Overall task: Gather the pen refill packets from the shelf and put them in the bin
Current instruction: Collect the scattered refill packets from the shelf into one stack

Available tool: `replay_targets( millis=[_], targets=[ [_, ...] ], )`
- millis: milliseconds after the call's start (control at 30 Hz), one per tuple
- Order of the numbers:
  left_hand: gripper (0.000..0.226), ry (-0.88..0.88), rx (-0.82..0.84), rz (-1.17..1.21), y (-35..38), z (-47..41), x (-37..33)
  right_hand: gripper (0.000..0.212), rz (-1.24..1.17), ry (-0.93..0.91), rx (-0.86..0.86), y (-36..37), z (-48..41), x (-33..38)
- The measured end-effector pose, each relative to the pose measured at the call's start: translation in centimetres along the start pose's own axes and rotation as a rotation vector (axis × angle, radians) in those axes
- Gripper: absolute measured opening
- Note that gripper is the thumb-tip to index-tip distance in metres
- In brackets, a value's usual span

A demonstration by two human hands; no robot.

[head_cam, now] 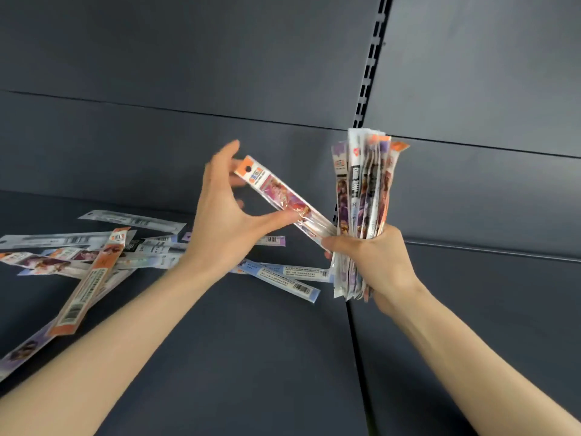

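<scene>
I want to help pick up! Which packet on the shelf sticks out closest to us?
The orange packet at the left. It lies slanted on top of the pile, its barcode end pointing toward us.

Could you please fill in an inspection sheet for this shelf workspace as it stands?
Surface: dark shelf, seam running down its right part.
Job's things: loose packets scattered flat at left, some overlapping; bundle held upright; single packet tilted, its lower end at the bundle. Bin not seen.
Clutter: nothing seen.
Grippers: left hand pinches the single packet; right hand clamps the bundle.
Cables: nothing seen.
Surroundings: dark back panels, slotted upright.
</scene>
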State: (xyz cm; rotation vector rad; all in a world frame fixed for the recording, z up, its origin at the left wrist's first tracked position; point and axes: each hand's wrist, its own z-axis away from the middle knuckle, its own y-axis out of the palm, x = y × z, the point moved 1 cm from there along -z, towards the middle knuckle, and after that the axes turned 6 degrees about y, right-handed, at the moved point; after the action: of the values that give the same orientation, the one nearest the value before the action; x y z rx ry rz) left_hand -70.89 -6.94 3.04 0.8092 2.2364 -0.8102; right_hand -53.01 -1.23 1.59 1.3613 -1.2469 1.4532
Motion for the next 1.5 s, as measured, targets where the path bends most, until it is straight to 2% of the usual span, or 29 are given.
replay_targets(
  millis=[67,133,200,333,500,667,800,1000,1067,1133,1300,1400,1500],
  targets=[
    [0.066,-0.198,0.068,0.250,1.2,0.7,0.0,0.016,-0.103,0.054,0.007,0.3,0.2,-0.1],
    [0.029,-0.229,0.169,0.373,2.0,1.0,-0.1,0.015,-0.146,0.089,0.033,0.8,0.5,-0.2],
    [0.015,-0.219,0.146,0.435,2.0,0.9,-0.1,0.015,-0.156,0.108,0.045,1.2,0.6,-0.5],
    [0.012,-0.244,0.048,0.516,1.7,0.9,-0.1,0.019,-0.173,0.143,0.080,1.5,0.6,-1.1],
    [0.013,-0.186,0.055,0.474,1.2,0.6,-0.5,0.019,-0.120,0.111,0.165,1.6,0.7,-0.8],
    [0.028,-0.085,0.286,0.411,0.6,0.7,-0.8,0.027,-0.231,-0.003,0.302,1.2,0.7,-0.5],
    [0.035,-0.028,0.305,0.431,0.7,1.0,-1.0,0.026,-0.215,-0.032,0.397,2.2,1.1,-1.3],
    [0.044,-0.067,0.425,0.521,1.2,1.4,-1.1,0.032,-0.135,-0.063,0.376,2.2,1.5,-1.4],
    [0.039,-0.107,0.482,0.573,1.9,1.9,-1.6,0.025,-0.020,-0.086,0.398,2.8,1.9,-1.5],
    [0.035,-0.109,0.515,0.517,2.5,2.3,-2.1,0.020,0.044,-0.109,0.433,3.4,2.4,-1.4],
    [0.019,-0.107,0.514,0.507,2.6,2.2,-1.9,0.033,0.052,-0.123,0.486,3.8,2.7,-1.0],
    [0.017,-0.100,0.554,0.513,2.4,2.1,-2.1,0.021,0.077,-0.105,0.445,4.0,2.6,-1.1],
    [0.040,-0.081,0.687,0.484,1.3,1.3,-1.0,0.017,0.065,-0.077,0.383,3.0,2.3,-1.2]
  ],
)
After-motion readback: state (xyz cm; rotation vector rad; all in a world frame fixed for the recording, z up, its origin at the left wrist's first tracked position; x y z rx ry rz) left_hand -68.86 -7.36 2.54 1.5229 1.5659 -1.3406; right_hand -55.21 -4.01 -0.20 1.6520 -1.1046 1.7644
